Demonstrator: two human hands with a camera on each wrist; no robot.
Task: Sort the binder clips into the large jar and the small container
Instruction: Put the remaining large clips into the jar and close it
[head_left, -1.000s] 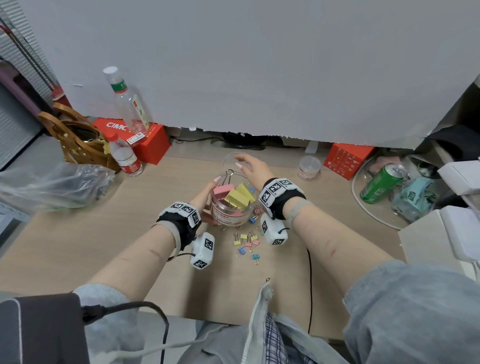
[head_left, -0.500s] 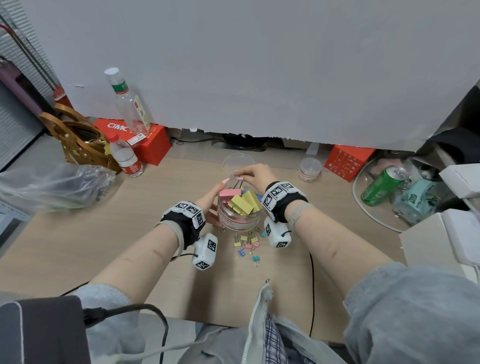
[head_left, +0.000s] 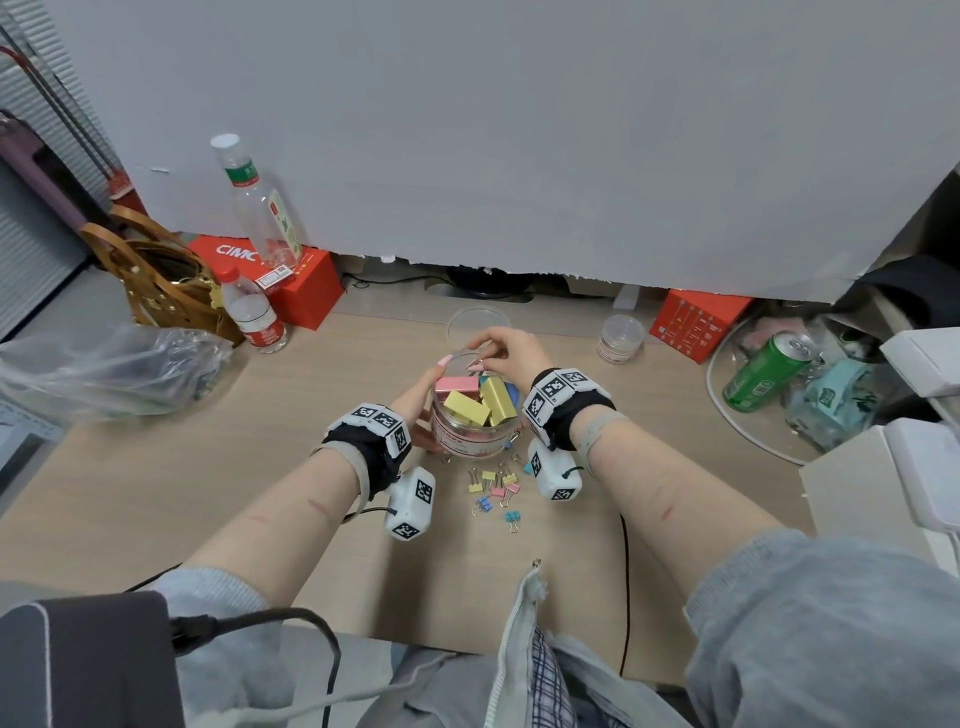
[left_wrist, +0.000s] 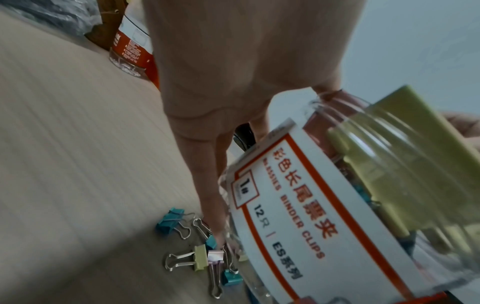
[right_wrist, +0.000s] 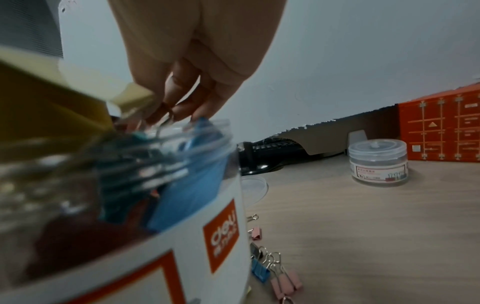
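Left hand (head_left: 413, 410) is wrapped round the large jar (head_left: 470, 434) at desk centre; right hand (head_left: 511, 351) pinches a clip's wire handle at its rim. Large clips are already jarred (five bodies visible). About nine small clips (head_left: 496, 486) are left loose in front; small container (head_left: 621, 339) still lidded, well apart.

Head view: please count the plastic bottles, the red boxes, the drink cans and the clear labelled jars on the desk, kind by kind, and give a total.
Plastic bottles: 2
Red boxes: 2
Drink can: 1
Clear labelled jars, the large jar and the small container: 2
Total: 7
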